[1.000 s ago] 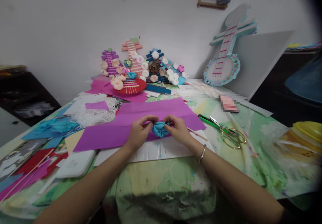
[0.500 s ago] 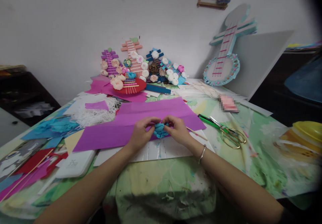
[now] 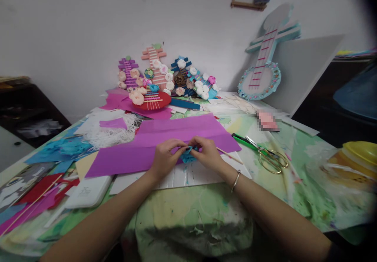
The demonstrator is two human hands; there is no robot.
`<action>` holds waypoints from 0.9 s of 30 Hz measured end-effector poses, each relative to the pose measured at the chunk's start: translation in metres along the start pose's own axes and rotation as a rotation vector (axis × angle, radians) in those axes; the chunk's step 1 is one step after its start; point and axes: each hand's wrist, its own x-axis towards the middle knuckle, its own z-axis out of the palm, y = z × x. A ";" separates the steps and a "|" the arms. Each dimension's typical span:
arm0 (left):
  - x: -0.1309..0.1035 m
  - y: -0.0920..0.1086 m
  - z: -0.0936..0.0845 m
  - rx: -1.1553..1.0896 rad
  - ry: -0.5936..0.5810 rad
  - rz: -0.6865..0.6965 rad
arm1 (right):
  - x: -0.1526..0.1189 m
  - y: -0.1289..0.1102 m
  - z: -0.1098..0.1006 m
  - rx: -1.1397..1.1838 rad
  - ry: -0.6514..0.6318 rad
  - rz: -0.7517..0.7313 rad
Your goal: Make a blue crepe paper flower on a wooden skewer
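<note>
Between my hands is a small blue crepe paper flower (image 3: 187, 157), crumpled and layered, partly hidden by my fingers. My left hand (image 3: 168, 156) pinches its upper left edge between thumb and fingertips. From the other side my right hand (image 3: 207, 152) grips it, fingers curled over the top; a bracelet circles that wrist. Under the hands lie a large purple paper sheet (image 3: 123, 160) and a white board (image 3: 173, 180). A thin stick (image 3: 232, 157) pokes out to the right of my right hand.
Gold-handled scissors (image 3: 272, 160) and a green cutter (image 3: 244, 141) lie to the right, near a yellow-lidded tub (image 3: 361, 156). White shredded paper (image 3: 110, 134), blue crepe paper (image 3: 63, 147) and a white device (image 3: 88, 191) sit left. Decorated paper instruments (image 3: 151, 99) stand against the wall.
My fingertips have drawn closer together over the top of the blue flower, both still pinching it, and now cover more of it. Everything else on the table stays put.
</note>
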 end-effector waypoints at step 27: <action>0.002 -0.006 0.008 -0.197 -0.058 -0.425 | -0.005 -0.010 -0.002 -0.264 -0.001 -0.064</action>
